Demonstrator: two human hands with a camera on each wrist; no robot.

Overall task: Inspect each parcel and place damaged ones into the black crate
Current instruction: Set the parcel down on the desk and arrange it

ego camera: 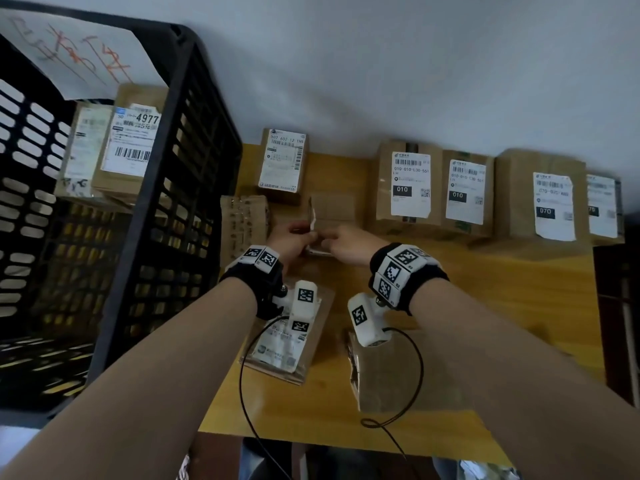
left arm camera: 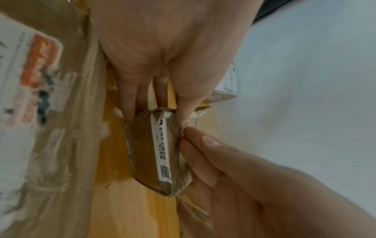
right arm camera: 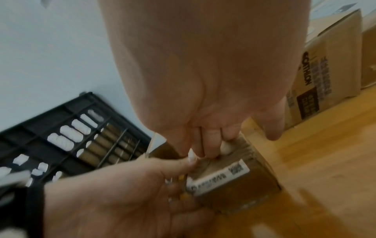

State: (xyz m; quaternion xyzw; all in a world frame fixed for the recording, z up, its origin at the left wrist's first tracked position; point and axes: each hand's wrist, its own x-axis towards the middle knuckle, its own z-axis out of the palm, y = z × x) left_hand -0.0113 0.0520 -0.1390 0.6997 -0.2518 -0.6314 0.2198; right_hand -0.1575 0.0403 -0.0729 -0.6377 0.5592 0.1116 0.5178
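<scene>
Both grips, left hand (ego camera: pixel 290 237) and right hand (ego camera: pixel 349 241), pinch one small parcel (left arm camera: pixel 154 154) above the surface (ego camera: pixel 485 306), beside the black crate (ego camera: pixel 180 202).

The crate (ego camera: pixel 194 188) stands left of the counter (ego camera: pixel 502 306), with two parcels (ego camera: pixel 114 147) inside it. A row of labelled boxes (ego camera: pixel 485 192) lines the counter's far edge by the wall (ego camera: pixel 415 64). Both hands (ego camera: pixel 318 242) meet before that row, and two more parcels (ego camera: pixel 384 372) lie nearer.
</scene>
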